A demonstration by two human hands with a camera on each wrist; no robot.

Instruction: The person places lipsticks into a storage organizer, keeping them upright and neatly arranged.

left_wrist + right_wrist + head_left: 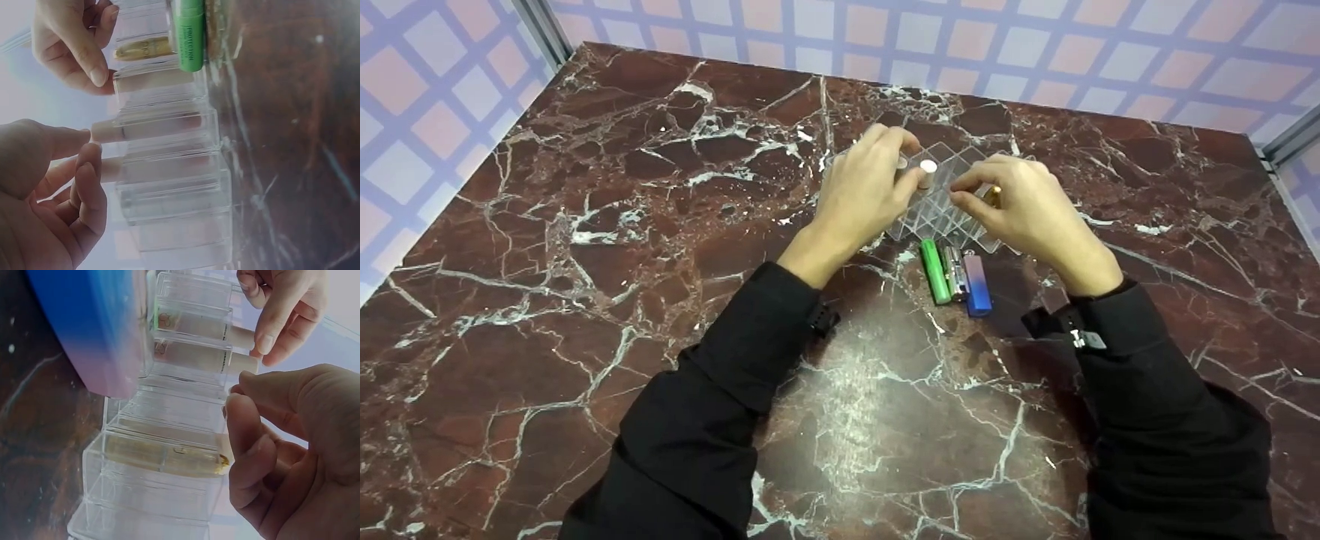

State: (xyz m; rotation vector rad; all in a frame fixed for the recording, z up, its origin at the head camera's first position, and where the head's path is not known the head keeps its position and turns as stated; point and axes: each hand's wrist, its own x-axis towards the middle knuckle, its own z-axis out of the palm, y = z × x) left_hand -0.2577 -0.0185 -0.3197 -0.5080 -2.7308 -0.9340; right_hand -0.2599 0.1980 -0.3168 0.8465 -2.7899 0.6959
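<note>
A clear divided lipstick organizer (941, 214) stands under both hands. My left hand (864, 174) pinches the pale cap of a lip gloss tube (928, 171) by its top with thumb and index finger. The tube stands in a slot, a second pale-capped tube (112, 169) beside it. My right hand (1024, 199) hovers at the organizer's right part, thumb and index finger close together with nothing visible between them. Below that hand, a gold tube (169, 458) stands in its own slot, a pale tube next to it.
In front of the organizer lie a green tube (936, 271), a silvery tube (956, 274) and a pink-to-blue tube (977, 285), side by side. All rest on a dark red marbled table (622, 315). A checkered wall (945, 45) runs along the back.
</note>
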